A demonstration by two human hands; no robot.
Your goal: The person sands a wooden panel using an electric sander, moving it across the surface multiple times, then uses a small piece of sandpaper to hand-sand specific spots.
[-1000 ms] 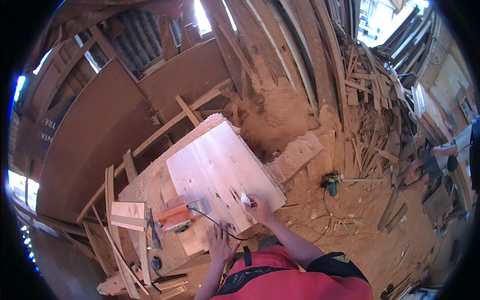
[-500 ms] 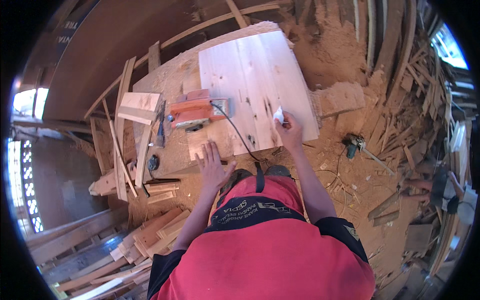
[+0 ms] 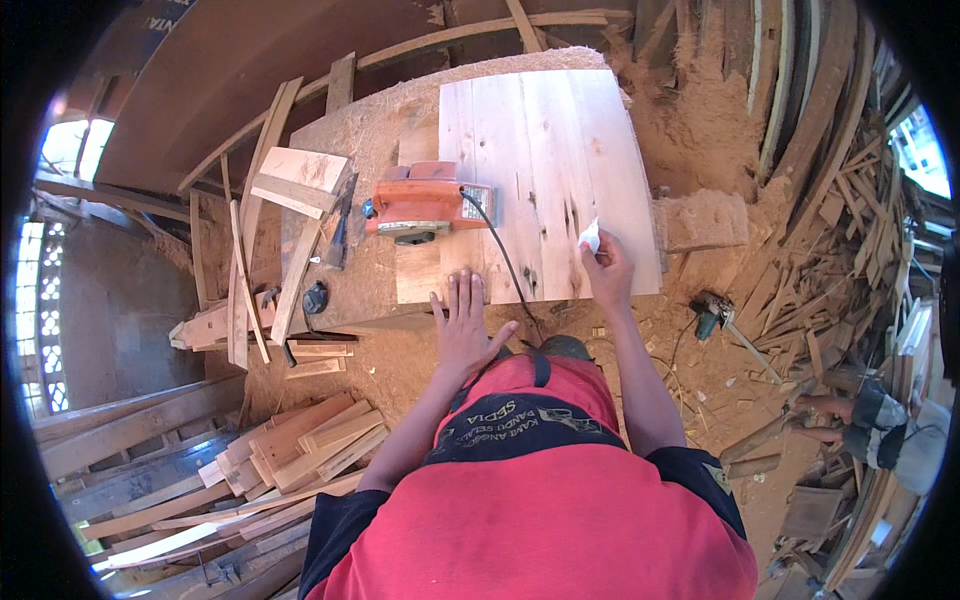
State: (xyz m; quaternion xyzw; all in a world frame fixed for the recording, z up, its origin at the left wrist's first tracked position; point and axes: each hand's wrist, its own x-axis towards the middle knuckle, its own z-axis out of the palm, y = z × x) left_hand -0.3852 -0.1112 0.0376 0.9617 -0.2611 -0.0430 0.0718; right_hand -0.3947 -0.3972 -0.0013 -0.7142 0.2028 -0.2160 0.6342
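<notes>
Right hand [image 3: 611, 268] pinches a small white item [image 3: 591, 237] between thumb and fingers over the near right part of a pale wooden panel [image 3: 550, 130], its kind too small to make out. Left hand [image 3: 463, 325], fingers spread and thumb out to the side, lies palm down at the panel's near left corner, its fingertips over the wood; how firmly they press, one cannot tell.

Built of long planks with dark knots and splits, the panel lies flat on a sawdust-strewn tabletop [image 3: 375, 125]. An orange power tool [image 3: 425, 205] sits across the panel's left edge, its black cord [image 3: 508, 262] trailing over the panel's near edge toward the person, who wears a red shirt [image 3: 540, 520] with a dark band. Left of the panel lie short boards [image 3: 300, 178] and, closer to the person, a small dark rounded object [image 3: 315, 297].

On the sawdust-covered ground to the panel's near right rests a green power tool [image 3: 708, 322]. Farther right of the panel, wood offcuts [image 3: 800, 285] are heaped, and another person [image 3: 885, 430] is partly visible. Cut planks [image 3: 300, 455] are piled well to the panel's near left.
</notes>
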